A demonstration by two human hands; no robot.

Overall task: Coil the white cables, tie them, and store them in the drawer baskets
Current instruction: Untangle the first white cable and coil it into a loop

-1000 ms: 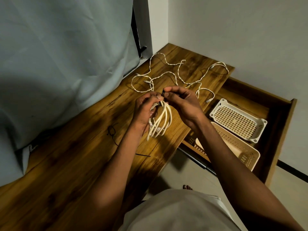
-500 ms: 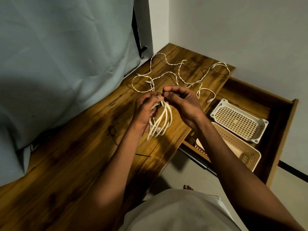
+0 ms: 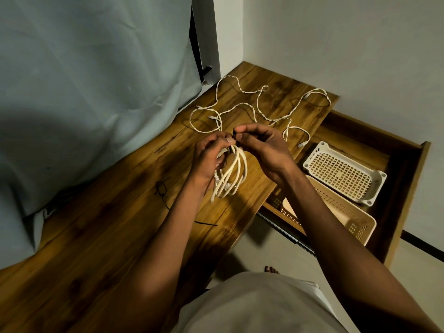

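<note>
A coiled white cable (image 3: 234, 175) hangs in loops above the wooden desk (image 3: 120, 224). My left hand (image 3: 211, 157) grips the top of the coil. My right hand (image 3: 259, 145) pinches a small black tie (image 3: 233, 135) at the coil's top, right against my left fingers. Loose white cables (image 3: 249, 106) lie spread over the far end of the desk. To the right an open drawer (image 3: 408, 179) holds a white basket (image 3: 343, 174) and a beige basket (image 3: 341, 212).
Two black ties lie on the desk, one looped (image 3: 161, 189) and one straight (image 3: 205, 223). A grey cloth (image 3: 84, 92) hangs along the desk's left side. White walls meet at the far corner. Bare floor shows below the desk's right edge.
</note>
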